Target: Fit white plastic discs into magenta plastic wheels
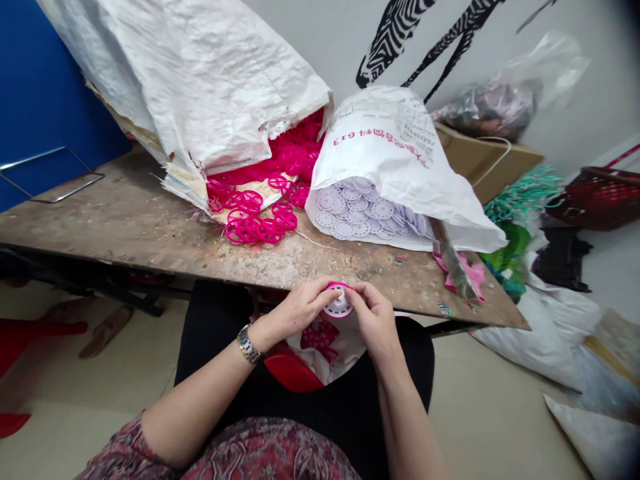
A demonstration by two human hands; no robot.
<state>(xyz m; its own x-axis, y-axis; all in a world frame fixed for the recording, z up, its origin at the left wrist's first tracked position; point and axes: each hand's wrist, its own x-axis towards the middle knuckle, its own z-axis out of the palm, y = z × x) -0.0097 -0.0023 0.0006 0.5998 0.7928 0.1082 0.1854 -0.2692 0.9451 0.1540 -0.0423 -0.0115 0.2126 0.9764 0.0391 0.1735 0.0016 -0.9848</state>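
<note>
Between my two hands, just off the table's front edge, is a small round white plastic disc [339, 305] with slots around it and a pink ring at its rim. My left hand [306, 303], with a metal watch on the wrist, pinches the disc's left side. Fingers of my right hand [373, 313] are closed on its right side. Below them, between my knees, a white bag [345, 347] holds pink pieces [319, 337]. On the table lie loose pink plastic rings [257, 220], and many pale lilac discs [353, 203] fill the mouth of a white sack [380, 143].
A large white woven sack [200, 80] spills pink rings at the back left of the wooden table [125, 220]. A knife-like blade [455, 263] lies over pink scraps at the right. Beyond are a cardboard box [480, 160], green strands [525, 193] and a dark red basket [595, 197].
</note>
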